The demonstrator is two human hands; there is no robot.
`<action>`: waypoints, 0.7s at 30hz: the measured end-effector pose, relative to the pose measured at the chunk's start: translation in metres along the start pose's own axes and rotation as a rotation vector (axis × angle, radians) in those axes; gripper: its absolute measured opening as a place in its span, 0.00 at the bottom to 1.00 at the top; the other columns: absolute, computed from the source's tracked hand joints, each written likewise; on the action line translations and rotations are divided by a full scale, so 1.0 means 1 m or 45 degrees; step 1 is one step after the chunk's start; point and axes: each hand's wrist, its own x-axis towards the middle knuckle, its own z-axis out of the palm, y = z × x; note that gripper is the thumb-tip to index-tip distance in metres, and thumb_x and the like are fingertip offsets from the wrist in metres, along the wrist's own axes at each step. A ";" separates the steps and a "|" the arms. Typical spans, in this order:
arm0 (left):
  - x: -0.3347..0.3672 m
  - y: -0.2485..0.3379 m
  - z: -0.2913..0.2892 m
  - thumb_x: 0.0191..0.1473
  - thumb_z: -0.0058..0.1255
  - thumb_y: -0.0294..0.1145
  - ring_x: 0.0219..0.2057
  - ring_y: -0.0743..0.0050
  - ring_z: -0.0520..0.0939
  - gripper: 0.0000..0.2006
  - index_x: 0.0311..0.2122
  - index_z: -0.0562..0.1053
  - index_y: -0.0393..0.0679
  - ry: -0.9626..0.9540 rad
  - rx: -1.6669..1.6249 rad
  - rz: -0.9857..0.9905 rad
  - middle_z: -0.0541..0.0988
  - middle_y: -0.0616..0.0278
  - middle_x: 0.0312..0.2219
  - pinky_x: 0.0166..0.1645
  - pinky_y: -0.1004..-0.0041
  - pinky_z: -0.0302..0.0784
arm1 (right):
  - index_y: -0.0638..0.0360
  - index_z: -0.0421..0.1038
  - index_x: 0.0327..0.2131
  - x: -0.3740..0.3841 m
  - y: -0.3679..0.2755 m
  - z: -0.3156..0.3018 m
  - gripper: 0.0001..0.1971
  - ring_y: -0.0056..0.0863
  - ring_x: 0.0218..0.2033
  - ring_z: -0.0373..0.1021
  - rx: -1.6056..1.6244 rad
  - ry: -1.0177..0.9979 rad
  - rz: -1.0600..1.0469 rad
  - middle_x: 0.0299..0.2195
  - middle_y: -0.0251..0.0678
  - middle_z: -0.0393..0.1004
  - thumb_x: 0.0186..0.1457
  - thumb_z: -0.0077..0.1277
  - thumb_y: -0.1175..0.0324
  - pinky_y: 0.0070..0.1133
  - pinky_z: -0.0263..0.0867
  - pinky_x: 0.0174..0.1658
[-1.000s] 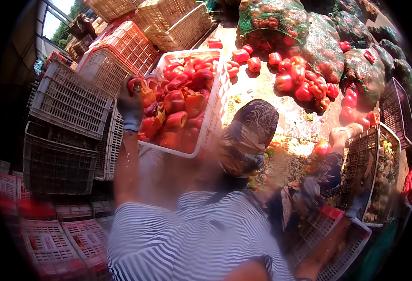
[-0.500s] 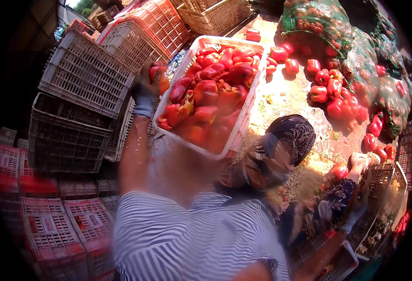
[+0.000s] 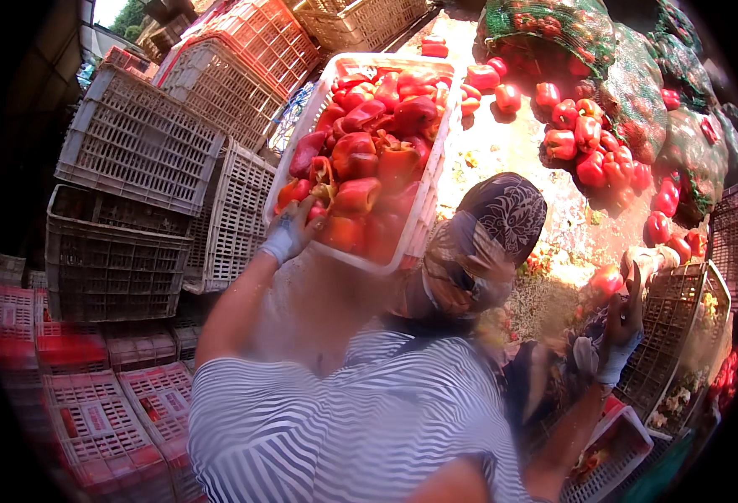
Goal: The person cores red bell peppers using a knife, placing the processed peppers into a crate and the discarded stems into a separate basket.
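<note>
My left hand, in a pale glove with bare fingers, reaches over the near left corner of a white plastic crate. Its fingers curl round a red bell pepper piece among the cut red peppers heaped in the crate. On the far right, my right hand has its fingers stretched out and apart, with nothing seen in it. It hovers beside a tilted brown crate holding pale scraps. A small pale crate with scraps lies below my right forearm.
A person in a dark patterned head covering crouches close in front of me. Whole red peppers lie on the scrap-strewn floor near green mesh sacks. Grey crates stack at left; red-and-white crates stand lower left.
My left hand has come down and right, from outside the crate's left edge to its near corner, bringing a red pepper piece in. My right hand has risen slightly, and the view has shifted.
</note>
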 end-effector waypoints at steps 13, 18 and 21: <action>0.053 -0.022 0.021 0.58 0.49 0.41 0.48 0.31 0.73 0.25 0.56 0.61 0.40 -0.420 0.100 0.014 0.73 0.33 0.46 0.52 0.50 0.70 | 0.65 0.69 0.51 0.026 0.032 0.015 0.21 0.11 0.20 0.64 0.791 0.073 0.413 0.26 0.29 0.72 0.57 0.53 0.64 0.12 0.60 0.23; 0.079 0.076 -0.085 0.60 0.47 0.38 0.46 0.47 0.78 0.20 0.54 0.69 0.40 -0.073 0.209 0.341 0.76 0.45 0.44 0.48 0.58 0.74 | 0.64 0.69 0.50 0.039 0.035 -0.052 0.21 0.12 0.16 0.63 0.992 0.498 0.379 0.20 0.28 0.69 0.58 0.54 0.61 0.12 0.59 0.19; 0.103 0.190 -0.109 0.59 0.50 0.31 0.36 0.65 0.79 0.17 0.52 0.71 0.38 0.013 -0.308 0.529 0.78 0.52 0.36 0.43 0.70 0.75 | 0.63 0.69 0.49 0.050 0.059 -0.076 0.20 0.13 0.16 0.62 1.021 0.787 0.259 0.20 0.28 0.69 0.59 0.52 0.59 0.12 0.59 0.18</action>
